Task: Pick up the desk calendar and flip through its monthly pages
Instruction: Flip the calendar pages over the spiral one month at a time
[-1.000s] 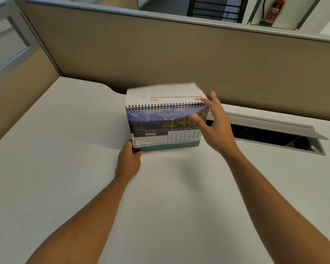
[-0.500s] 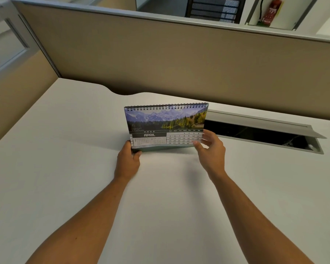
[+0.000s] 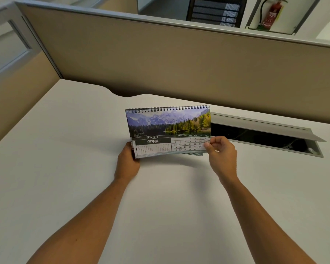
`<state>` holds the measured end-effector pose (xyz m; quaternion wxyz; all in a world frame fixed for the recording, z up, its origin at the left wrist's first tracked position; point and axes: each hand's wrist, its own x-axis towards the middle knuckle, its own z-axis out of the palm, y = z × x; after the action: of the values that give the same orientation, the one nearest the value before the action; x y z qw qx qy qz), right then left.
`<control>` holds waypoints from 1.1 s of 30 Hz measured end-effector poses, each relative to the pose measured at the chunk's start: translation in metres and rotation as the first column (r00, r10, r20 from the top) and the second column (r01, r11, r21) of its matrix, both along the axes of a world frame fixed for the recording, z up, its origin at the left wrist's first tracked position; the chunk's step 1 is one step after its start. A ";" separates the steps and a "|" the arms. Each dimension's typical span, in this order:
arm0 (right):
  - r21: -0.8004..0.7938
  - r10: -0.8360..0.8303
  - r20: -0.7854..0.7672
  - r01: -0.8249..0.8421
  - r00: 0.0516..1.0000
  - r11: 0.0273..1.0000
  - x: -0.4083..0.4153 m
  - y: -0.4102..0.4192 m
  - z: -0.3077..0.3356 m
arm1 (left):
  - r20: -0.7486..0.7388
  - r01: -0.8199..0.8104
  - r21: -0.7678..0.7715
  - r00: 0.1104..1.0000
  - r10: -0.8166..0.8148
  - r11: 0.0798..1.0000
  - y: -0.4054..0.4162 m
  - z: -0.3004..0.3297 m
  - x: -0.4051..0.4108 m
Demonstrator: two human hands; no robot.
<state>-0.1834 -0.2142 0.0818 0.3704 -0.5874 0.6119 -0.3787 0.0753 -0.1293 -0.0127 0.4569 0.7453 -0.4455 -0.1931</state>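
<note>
**April page up, both hands on the calendar**

The desk calendar (image 3: 168,130) is held upright just above the white desk (image 3: 65,168), spiral binding on top, showing the 2026 April page with a mountain lake photo. The left hand (image 3: 127,162) is wrapped around the lower left corner, fingers hidden behind it. The right hand (image 3: 221,153) pinches the lower right edge of the front page, thumb in front, fingers curled. An open cable tray (image 3: 265,138) sits just behind the calendar, to the right.

- Left hand (image 3: 128,161): bare, no ring, no watch seen.
- Right hand (image 3: 222,156): bare, no ring seen.
- Both forearms uncovered to the frame edge; no sleeve visible.
</note>
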 end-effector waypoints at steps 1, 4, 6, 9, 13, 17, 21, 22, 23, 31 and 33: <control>0.000 0.013 0.008 -0.013 1.000 1.000 -0.001 0.002 0.001 | -0.002 0.000 0.001 1.000 0.000 1.000 0.000 0.000 0.001; 0.008 0.108 0.074 -0.109 0.991 0.994 -0.009 0.005 0.006 | -0.035 0.014 -0.015 0.999 -0.015 1.000 0.001 0.001 0.001; -0.011 0.198 0.203 -0.200 0.959 0.980 -0.017 0.005 0.014 | -0.099 0.008 -0.019 0.995 -0.009 1.000 0.002 0.001 0.001; -0.055 0.290 0.497 -0.304 0.818 0.951 -0.023 0.003 0.035 | -0.109 0.022 0.006 0.994 -0.021 1.000 0.005 -0.002 0.003; -0.107 0.318 0.709 -0.349 0.630 0.931 -0.013 -0.010 0.070 | 0.030 0.007 0.065 1.000 -0.009 0.998 0.004 -0.003 0.000; -0.156 0.370 0.705 -0.376 0.605 0.913 0.007 -0.024 0.099 | 0.018 0.016 0.079 1.000 -0.017 0.997 -0.001 0.003 0.000; -0.171 0.434 0.411 -0.400 0.801 0.900 0.024 -0.038 0.107 | -0.062 0.017 0.101 0.998 -0.011 0.995 0.000 0.000 -0.001; -0.164 0.450 0.331 -0.419 0.829 0.893 0.027 -0.041 0.105 | -0.064 0.012 0.095 0.998 -0.006 0.995 0.001 0.000 -0.002; -0.160 0.469 0.270 -0.442 0.841 0.883 0.029 -0.043 0.102 | -0.064 0.009 0.092 0.998 -0.003 0.996 0.001 0.001 -0.002; -0.242 0.439 -0.262 -0.499 0.859 0.832 0.032 -0.039 0.060 | -0.059 0.014 0.082 0.998 -0.009 0.997 0.001 0.002 -0.002; -0.349 0.330 -0.216 -0.388 0.919 0.853 0.032 -0.037 0.056 | -0.061 0.015 0.083 0.998 -0.010 0.996 0.001 0.002 -0.002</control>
<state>-0.1510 -0.2515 0.1374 0.2657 -0.7789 0.4304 -0.3708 0.0732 -0.1281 -0.0107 0.4374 0.7549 -0.4276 -0.2367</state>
